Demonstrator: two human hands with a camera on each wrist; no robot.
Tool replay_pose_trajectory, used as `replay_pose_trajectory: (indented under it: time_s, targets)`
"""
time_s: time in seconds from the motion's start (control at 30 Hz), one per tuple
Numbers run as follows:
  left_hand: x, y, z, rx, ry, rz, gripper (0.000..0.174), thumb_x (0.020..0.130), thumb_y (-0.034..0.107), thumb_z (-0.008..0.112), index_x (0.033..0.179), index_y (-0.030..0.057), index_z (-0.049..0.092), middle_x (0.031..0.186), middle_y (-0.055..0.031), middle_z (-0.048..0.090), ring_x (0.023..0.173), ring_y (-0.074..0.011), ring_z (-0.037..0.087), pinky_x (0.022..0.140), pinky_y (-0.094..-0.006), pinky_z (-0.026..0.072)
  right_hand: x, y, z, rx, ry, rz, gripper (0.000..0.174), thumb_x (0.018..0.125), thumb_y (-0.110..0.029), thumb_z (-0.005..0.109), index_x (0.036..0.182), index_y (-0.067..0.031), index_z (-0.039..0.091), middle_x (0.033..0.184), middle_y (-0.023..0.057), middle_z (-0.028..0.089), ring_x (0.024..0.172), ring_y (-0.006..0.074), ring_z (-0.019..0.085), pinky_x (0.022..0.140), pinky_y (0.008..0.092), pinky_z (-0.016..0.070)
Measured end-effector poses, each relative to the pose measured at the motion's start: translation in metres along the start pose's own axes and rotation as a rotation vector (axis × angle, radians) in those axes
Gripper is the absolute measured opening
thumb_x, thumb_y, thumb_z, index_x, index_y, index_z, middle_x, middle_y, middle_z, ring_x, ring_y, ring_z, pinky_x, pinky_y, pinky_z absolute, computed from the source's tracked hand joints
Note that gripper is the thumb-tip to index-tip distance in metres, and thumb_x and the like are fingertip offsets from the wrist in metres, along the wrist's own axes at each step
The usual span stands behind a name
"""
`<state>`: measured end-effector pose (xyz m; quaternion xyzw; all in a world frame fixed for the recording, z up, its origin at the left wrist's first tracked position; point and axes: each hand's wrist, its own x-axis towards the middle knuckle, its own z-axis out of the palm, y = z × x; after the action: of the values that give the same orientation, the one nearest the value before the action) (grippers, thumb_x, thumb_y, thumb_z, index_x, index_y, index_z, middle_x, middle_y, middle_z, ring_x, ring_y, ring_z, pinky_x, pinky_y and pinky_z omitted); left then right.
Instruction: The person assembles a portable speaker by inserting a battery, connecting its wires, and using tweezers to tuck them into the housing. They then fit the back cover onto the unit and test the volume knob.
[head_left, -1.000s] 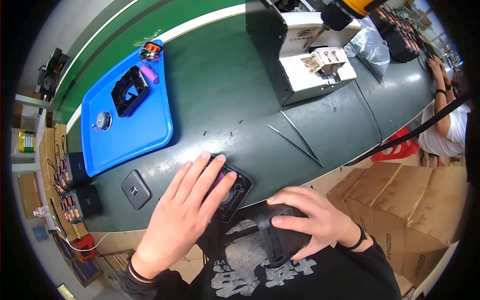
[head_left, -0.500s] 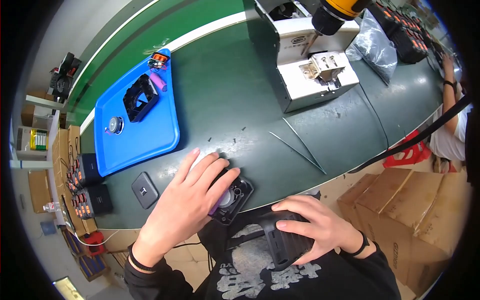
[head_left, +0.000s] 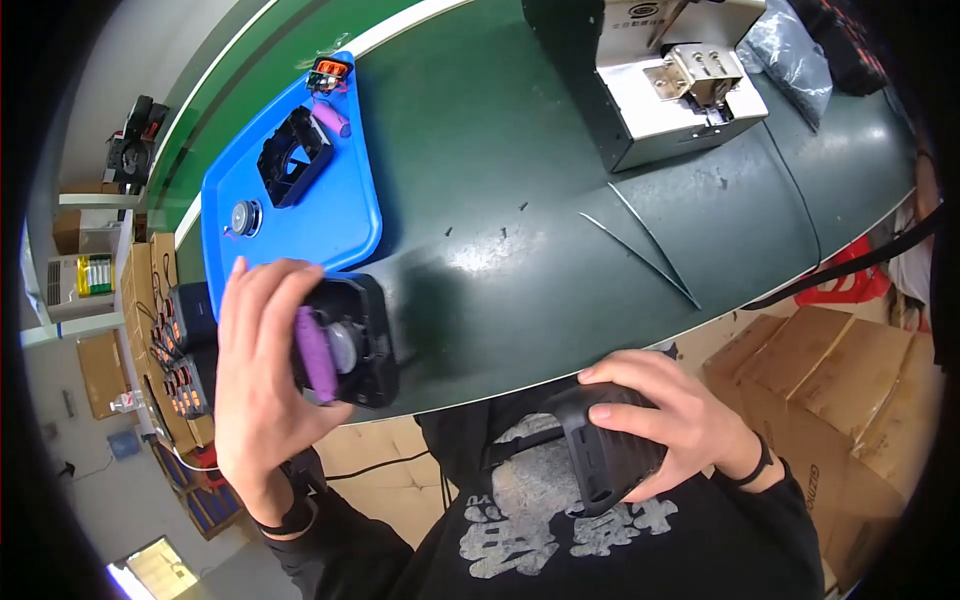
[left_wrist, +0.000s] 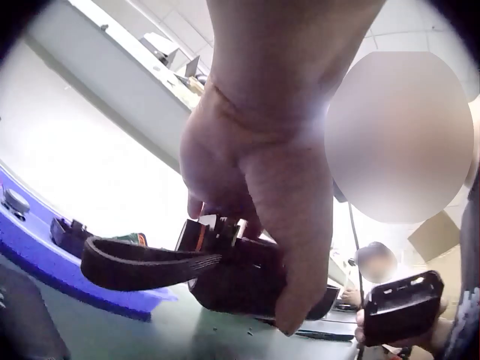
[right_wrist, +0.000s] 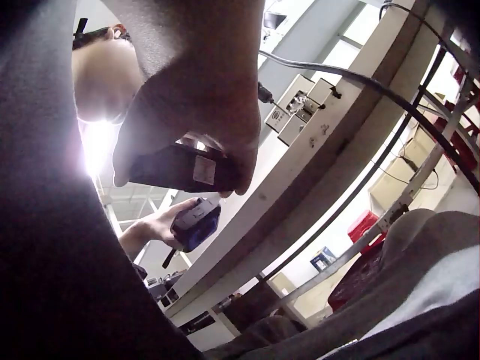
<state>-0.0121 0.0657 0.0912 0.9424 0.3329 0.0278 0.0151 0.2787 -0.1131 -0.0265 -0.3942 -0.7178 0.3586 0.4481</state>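
Observation:
My left hand (head_left: 262,370) grips a black open housing (head_left: 378,345) at its left side, lifted over the table's front edge. Inside it show a purple cell (head_left: 317,355) and a round silver part (head_left: 343,348). In the left wrist view a black strap loop (left_wrist: 142,264) hangs from the held housing (left_wrist: 240,281). My right hand (head_left: 675,415) holds a second black case (head_left: 600,450) in front of the shirt, thumb and fingers curled round it. The right wrist view shows this case (right_wrist: 184,166) under the palm.
A blue tray (head_left: 345,235) at the left holds a black frame (head_left: 292,158), a pink-purple cell (head_left: 331,118) and a speaker (head_left: 245,217). Tweezers (head_left: 650,250) lie right of centre, near a white machine (head_left: 680,95). Cartons (head_left: 850,390) stand at the right, beside the table.
My left hand has lifted the open housing off the table and moved it left, tilting it upright. My right hand keeps its hold on the other case. The head view has shifted.

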Motion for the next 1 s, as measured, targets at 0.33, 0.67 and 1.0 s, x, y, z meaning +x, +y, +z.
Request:
replay_pose_trajectory:
  time_s: [0.33, 0.67, 1.0]
  targets:
    - [-0.046, -0.028, -0.023, 0.112, 0.108, -0.145, 0.095, 0.044, 0.005, 0.078, 0.134, 0.002, 0.048, 0.129, -0.019, 0.053, 0.124, -0.0414, 0.05, 0.117, -0.0584, 0.027, 0.007, 0.004, -0.006, -0.133, 0.017, 0.021, 0.08, 0.061, -0.039, 0.088, 0.13, -0.0079, 0.06, 0.132, 0.0213, 0.056, 0.113, 0.041, 0.058, 0.096, 0.0499, 0.047]
    - [-0.036, 0.023, -0.004, 0.003, -0.145, -0.121, 0.097, 0.039, 0.011, 0.088, 0.129, 0.0038, 0.053, 0.122, -0.0152, 0.055, 0.12, -0.0361, 0.053, 0.113, -0.0565, 0.0359, 0.018, 0.001, -0.011, -0.253, 0.098, 0.004, 0.085, 0.056, -0.034, 0.09, 0.129, -0.0057, 0.057, 0.131, 0.0241, 0.055, 0.109, 0.043, 0.06, 0.093, 0.0522, 0.0484]
    - [0.009, 0.066, 0.05, -0.051, -0.13, 0.073, 0.077, 0.057, 0.019, 0.081, 0.127, 0.0011, 0.053, 0.119, -0.0144, 0.054, 0.116, -0.0325, 0.054, 0.114, -0.0496, 0.036, 0.024, -0.002, -0.01, -0.297, 0.153, -0.051, 0.091, 0.058, -0.039, 0.09, 0.134, -0.0073, 0.052, 0.131, 0.0276, 0.054, 0.11, 0.0445, 0.059, 0.093, 0.0526, 0.0471]
